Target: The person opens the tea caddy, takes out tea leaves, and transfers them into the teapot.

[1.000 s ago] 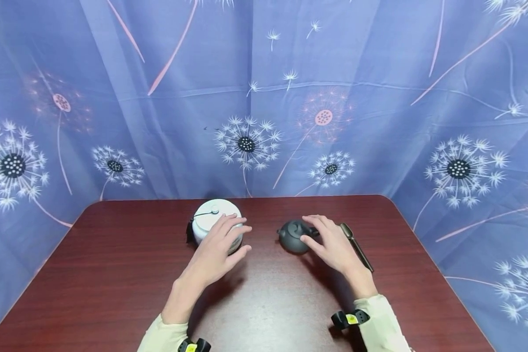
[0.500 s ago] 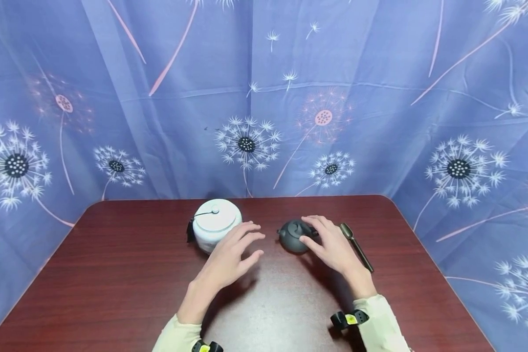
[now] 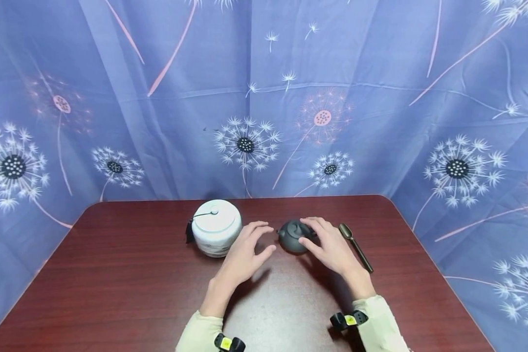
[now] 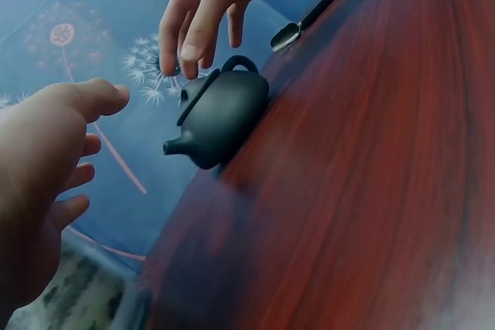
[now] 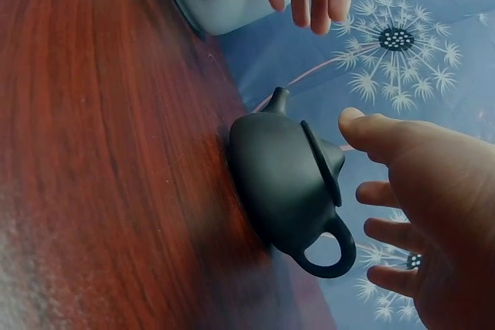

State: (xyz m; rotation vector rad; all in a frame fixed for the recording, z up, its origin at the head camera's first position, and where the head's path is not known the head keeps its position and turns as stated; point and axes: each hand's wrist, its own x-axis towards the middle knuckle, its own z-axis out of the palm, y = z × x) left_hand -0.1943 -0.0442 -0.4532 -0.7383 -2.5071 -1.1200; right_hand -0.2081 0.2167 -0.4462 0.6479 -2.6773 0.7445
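A dark teapot (image 3: 292, 239) with a lid, short spout and loop handle stands on the table. My right hand (image 3: 330, 248) hovers beside and above its handle side; the right wrist view shows a gap between these loosely bent fingers and the teapot (image 5: 278, 179). On the spout side, my left hand (image 3: 242, 254) is held in the air with thumb and fingers spread, holding nothing. It lies between the teapot and a white lidded jar (image 3: 215, 227), which has a black tassel. In the left wrist view the left hand (image 4: 46, 168) is apart from the teapot (image 4: 224, 113).
A dark spoon-like scoop (image 3: 356, 248) lies on the table to the right of my right hand. The reddish-brown wooden table (image 3: 127, 264) runs back to a blue curtain (image 3: 180, 122) printed with dandelions.
My left hand has moved right, from in front of the white jar toward the teapot's spout. My right hand has stayed almost where it was. The teapot, jar and scoop have not moved.
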